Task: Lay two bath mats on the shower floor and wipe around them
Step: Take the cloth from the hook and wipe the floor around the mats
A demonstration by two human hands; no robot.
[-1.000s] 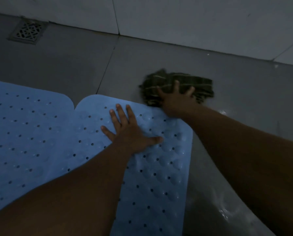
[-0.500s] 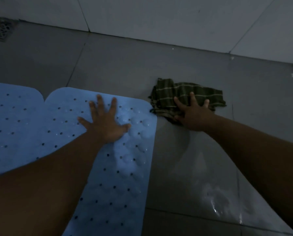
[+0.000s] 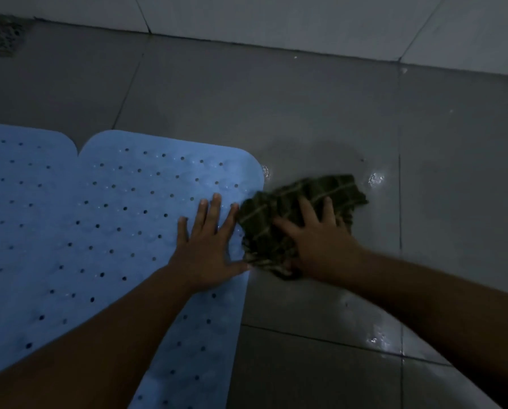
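Two light blue perforated bath mats lie side by side on the grey tiled floor: one mat [image 3: 20, 208] at the far left, the other mat [image 3: 135, 202] beside it. My left hand [image 3: 208, 246] presses flat, fingers spread, on the right mat near its right edge. My right hand [image 3: 320, 240] presses down on a crumpled dark green striped cloth [image 3: 279, 219] on the wet floor, right against that mat's right edge. The cloth's left side touches the mat.
A square floor drain [image 3: 2, 39] sits at the far left corner by the pale tiled wall [image 3: 276, 19]. The floor tiles [image 3: 365, 335] to the right of the mats gleam with water.
My right hand has dragged the cloth nearer to me and left, from the floor beyond the mat's corner to the mat's right edge. The view has shifted; my left hand stays on the mat.
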